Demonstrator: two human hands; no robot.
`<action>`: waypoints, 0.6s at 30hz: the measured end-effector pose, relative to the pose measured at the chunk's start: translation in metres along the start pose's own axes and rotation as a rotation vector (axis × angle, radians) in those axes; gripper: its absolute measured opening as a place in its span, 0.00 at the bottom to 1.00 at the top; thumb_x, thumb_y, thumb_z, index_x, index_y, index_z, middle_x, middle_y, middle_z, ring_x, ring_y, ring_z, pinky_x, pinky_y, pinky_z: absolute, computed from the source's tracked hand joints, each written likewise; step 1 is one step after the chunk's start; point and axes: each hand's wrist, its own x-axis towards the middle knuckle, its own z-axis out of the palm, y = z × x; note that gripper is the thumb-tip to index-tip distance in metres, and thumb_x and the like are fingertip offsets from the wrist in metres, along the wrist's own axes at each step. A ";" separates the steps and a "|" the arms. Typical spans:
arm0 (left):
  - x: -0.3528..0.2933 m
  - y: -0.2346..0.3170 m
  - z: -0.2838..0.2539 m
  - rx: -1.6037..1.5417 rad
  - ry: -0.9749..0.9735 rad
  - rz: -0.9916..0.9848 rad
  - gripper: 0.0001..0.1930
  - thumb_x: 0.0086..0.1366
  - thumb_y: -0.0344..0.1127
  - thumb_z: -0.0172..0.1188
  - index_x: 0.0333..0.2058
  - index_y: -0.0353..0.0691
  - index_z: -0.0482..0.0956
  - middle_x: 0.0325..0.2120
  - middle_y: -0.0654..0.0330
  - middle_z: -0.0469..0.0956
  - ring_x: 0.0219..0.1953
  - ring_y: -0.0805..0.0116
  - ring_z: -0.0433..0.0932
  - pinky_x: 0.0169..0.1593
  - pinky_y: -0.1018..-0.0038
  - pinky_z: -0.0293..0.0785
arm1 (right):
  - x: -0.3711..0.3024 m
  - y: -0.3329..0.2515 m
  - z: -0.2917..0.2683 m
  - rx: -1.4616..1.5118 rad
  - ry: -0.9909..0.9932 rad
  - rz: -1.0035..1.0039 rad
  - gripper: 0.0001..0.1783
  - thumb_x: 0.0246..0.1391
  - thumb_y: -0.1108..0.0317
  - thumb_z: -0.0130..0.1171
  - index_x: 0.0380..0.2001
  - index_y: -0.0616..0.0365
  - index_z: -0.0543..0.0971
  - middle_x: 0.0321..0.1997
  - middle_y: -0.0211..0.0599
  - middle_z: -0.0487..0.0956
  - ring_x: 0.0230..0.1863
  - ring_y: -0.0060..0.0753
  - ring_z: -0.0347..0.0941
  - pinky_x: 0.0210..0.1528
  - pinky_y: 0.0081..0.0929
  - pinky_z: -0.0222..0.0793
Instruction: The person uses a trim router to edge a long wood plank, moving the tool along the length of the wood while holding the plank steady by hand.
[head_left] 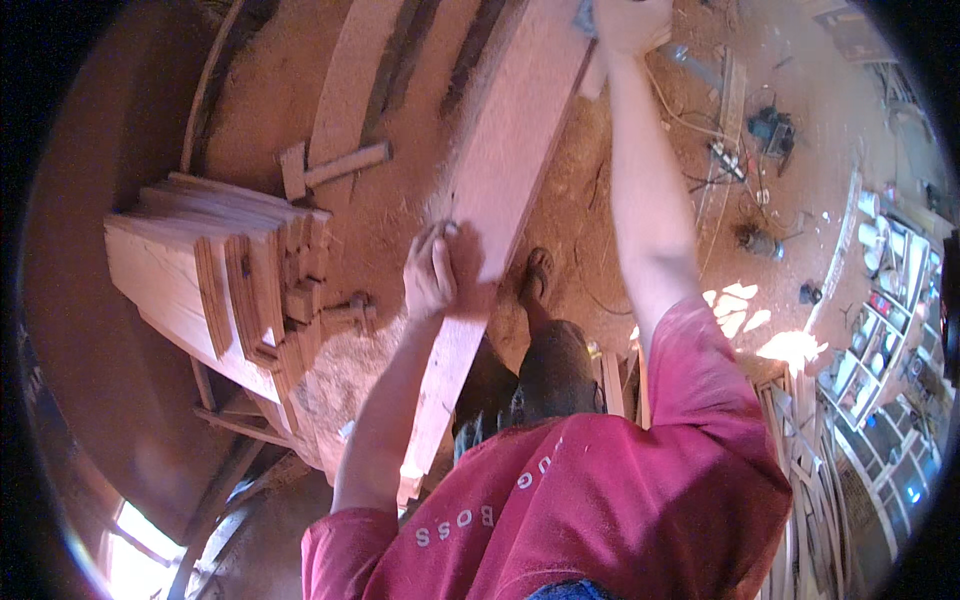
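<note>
A long, pale reddish wooden board [510,150] runs slantwise from the top of the view down to my waist. Far up along it, my right hand [632,25] is closed at the board's right edge, partly cut off by the picture's rim. Against its fingers is a small blue-grey thing [585,18], its kind unclear. My left hand [430,275] is over the board's left edge, nearer my body, with its fingers curled together. Whatever those fingers may hold is too small to make out. A shadow falls on the wood beside them.
Stacked cut planks [190,265] stand at the left. Beyond them, a T-shaped wooden piece [340,168] lies near another long plank [350,80]. At right, a dark green power tool [770,130] and cords lie on the dusty floor. Wood strips [805,480] and a shelf [880,350] are farther right.
</note>
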 end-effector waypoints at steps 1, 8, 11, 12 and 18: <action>-0.003 -0.002 0.002 0.044 0.014 0.031 0.21 0.79 0.37 0.39 0.50 0.29 0.80 0.50 0.39 0.80 0.56 0.38 0.76 0.61 0.56 0.71 | -0.028 -0.010 -0.021 0.015 0.011 -0.003 0.46 0.40 0.44 0.77 0.61 0.52 0.72 0.49 0.54 0.83 0.51 0.60 0.81 0.53 0.51 0.75; 0.001 0.007 -0.007 -0.193 0.070 -0.012 0.25 0.80 0.44 0.38 0.51 0.33 0.81 0.48 0.41 0.82 0.53 0.38 0.77 0.60 0.55 0.71 | -0.250 -0.041 -0.150 0.131 0.016 -0.107 0.41 0.31 0.48 0.82 0.45 0.60 0.74 0.37 0.47 0.82 0.39 0.52 0.81 0.46 0.46 0.75; -0.019 -0.031 -0.030 -0.332 0.009 -0.188 0.26 0.80 0.48 0.39 0.51 0.33 0.82 0.48 0.40 0.82 0.55 0.40 0.78 0.61 0.57 0.70 | -0.340 -0.081 -0.210 0.074 -0.113 0.021 0.41 0.32 0.50 0.83 0.46 0.60 0.74 0.39 0.46 0.82 0.41 0.51 0.81 0.47 0.45 0.75; -0.033 -0.037 -0.035 -0.361 0.017 -0.158 0.27 0.80 0.48 0.40 0.51 0.33 0.82 0.48 0.40 0.82 0.55 0.41 0.78 0.61 0.58 0.70 | -0.361 -0.084 -0.227 0.072 -0.131 0.047 0.41 0.33 0.50 0.83 0.47 0.61 0.74 0.40 0.46 0.82 0.42 0.50 0.81 0.47 0.45 0.75; -0.206 -0.098 -0.102 -0.168 -0.117 0.025 0.28 0.80 0.49 0.40 0.54 0.31 0.81 0.54 0.41 0.79 0.61 0.46 0.74 0.66 0.61 0.66 | -0.481 -0.113 -0.313 0.095 -0.137 0.022 0.44 0.35 0.50 0.83 0.51 0.63 0.75 0.43 0.47 0.82 0.45 0.48 0.81 0.49 0.44 0.76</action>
